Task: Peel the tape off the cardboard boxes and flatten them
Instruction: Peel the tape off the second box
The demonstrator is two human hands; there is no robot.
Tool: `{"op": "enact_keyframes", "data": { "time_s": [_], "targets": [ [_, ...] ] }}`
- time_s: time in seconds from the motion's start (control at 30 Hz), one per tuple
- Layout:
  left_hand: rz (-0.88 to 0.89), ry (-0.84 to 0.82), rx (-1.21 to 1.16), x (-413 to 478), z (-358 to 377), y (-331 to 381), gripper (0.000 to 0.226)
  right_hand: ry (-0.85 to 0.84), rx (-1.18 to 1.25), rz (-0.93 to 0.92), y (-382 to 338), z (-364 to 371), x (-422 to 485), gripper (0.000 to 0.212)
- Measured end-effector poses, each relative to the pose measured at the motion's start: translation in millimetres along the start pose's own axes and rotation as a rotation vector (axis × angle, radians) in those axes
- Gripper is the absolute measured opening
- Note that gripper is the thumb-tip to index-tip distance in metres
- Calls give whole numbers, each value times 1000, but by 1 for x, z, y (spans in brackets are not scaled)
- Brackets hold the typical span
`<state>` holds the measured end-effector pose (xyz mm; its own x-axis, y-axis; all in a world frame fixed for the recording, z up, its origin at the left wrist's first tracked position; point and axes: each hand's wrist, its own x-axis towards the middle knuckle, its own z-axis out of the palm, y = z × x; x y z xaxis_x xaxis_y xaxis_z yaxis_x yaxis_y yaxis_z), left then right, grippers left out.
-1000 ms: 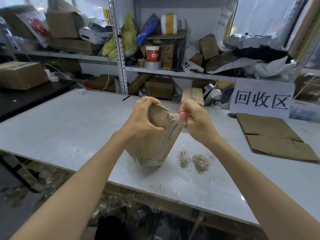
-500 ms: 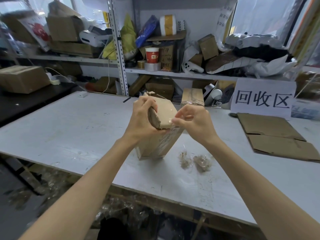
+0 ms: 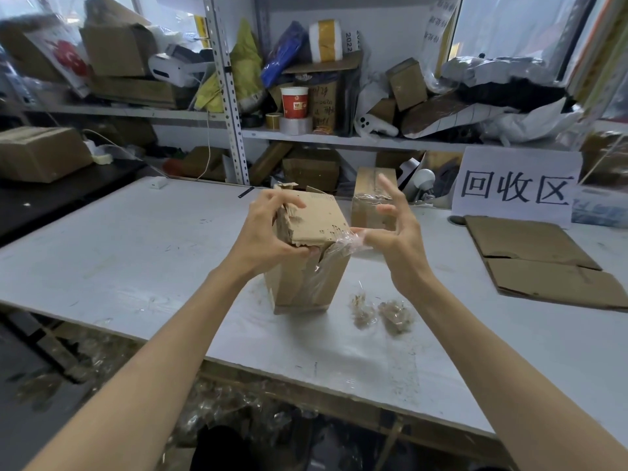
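Your left hand (image 3: 268, 229) clamps the torn top of the upright brown cardboard box (image 3: 306, 277), mid white table (image 3: 136, 249) | your right hand (image 3: 397, 239), fingers splayed, carries clear tape (image 3: 346, 244) stuck to its thumb | re-pinch; peel low along the seam.

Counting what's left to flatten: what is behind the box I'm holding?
A second taped box stands on the table behind the held box; the right hand covers part of it.
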<state>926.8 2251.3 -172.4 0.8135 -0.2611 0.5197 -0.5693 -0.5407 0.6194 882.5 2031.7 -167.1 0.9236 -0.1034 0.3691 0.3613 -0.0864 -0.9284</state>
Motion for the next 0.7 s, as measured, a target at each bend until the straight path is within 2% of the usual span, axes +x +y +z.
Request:
{"op": "enact_keyframes", "data": {
  "time_s": [0.03, 0.07, 0.13, 0.2, 0.27, 0.33, 0.4, 0.47, 0.53, 0.6, 0.7],
  "targets": [
    [0, -8, 7, 0, 0, 1, 57, 1, 25, 46, -2, -3, 3, 75],
    [-1, -10, 18, 0, 0, 3, 53, -4, 78, 107, -3, -7, 7, 73],
    [4, 1, 45, 0, 4, 8, 47, -7, 214, 241, -6, -11, 8, 56],
    [14, 6, 65, 0, 10, 12, 46, 39, 285, 327, -5, -9, 4, 49],
    [17, 4, 60, 1, 14, 16, 46, 98, 339, 363, -3, -8, 2, 51],
    [14, 9, 55, 1, 16, 17, 46, 170, 344, 426, -8, -11, 4, 63],
    [17, 16, 60, 0, 16, 18, 46, 218, 112, 433, -12, -13, 10, 60],
    [41, 16, 69, -1, 19, 20, 47, 157, -258, 367, -11, -14, 15, 46],
    [69, 27, 76, -1, 23, 23, 47, 69, -517, 329, -8, -11, 15, 42],
    [84, 32, 82, -2, 27, 27, 48, 41, -555, 339, -8, -10, 16, 36],
    [95, 48, 99, -2, 29, 28, 48, 28, -493, 319, -7, -15, 15, 16]
  ]
}}
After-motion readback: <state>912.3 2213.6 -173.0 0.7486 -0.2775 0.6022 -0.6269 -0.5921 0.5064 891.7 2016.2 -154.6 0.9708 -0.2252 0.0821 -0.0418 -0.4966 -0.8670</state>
